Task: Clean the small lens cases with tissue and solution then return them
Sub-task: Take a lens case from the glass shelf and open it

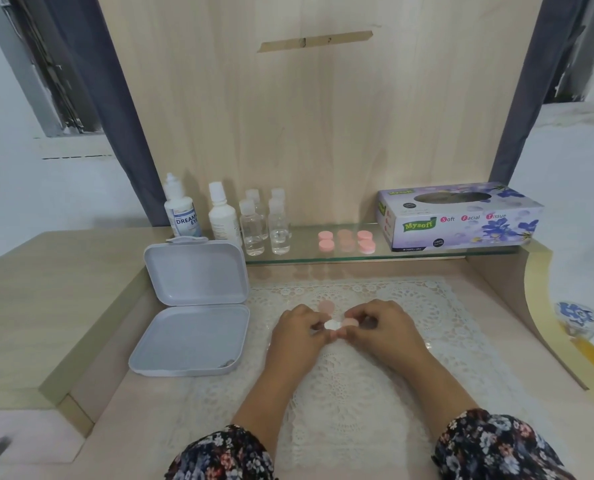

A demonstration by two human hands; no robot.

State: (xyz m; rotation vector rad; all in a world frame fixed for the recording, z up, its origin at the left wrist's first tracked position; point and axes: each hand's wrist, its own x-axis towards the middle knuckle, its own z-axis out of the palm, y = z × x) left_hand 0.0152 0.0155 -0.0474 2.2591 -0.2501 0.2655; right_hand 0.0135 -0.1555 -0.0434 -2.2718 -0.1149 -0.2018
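Pink caps: we see six small pink lens cases (346, 241) in pairs on the glass shelf (427, 255), between the clear bottles (266, 225) and the tissue box (462, 216).
Case in hand: we hold a small lens case (339, 324) low over the lace mat (358, 375); it shows a whitish part on the left and a pink cap on the right.
Left hand: our left hand (297, 332) pinches the whitish side, fingers curled round it.
Right hand: our right hand (380, 325) pinches the pink cap, fingers curled, as if to twist it.
Loose cap: one pink cap (325, 307) lies on the mat just beyond our fingers.
Grey box: the open storage box (191, 306) sits to our left, apparently empty.
Solution: the labelled bottle (181, 211) stands at the shelf's left end, well apart from our hands.
Risk, small parts: we judge a cap could slip from the pinch and roll off the mat.
Risk, mix-up: cleaned and uncleaned cases look alike, so we could return the wrong one.
Risk, reach: reaching for the solution could knock over the clear bottles.
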